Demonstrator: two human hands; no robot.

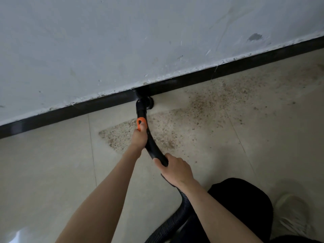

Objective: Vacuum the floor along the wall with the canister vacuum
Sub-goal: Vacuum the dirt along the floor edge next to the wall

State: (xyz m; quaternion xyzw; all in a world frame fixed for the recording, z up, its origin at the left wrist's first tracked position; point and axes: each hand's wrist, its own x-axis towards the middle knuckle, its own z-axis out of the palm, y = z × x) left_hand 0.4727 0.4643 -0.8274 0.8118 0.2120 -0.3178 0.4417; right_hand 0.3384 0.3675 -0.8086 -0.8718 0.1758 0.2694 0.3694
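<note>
I was mid-pass along the wall here, with the vacuum's brush nozzle jammed right up against the black baseboard. My left hand was wrapped round the curved black wand just below the orange collar, and my right hand was clamped on the lower end where the ribbed hose starts — hands apart, both gripping. The tile floor to the left looked clean; the gritty brown debris patch sat to the right and just behind the nozzle. Next move, I figured, was dragging the nozzle rightward through that grit while hugging the baseboard — the canister itself wasn't in view.
</note>
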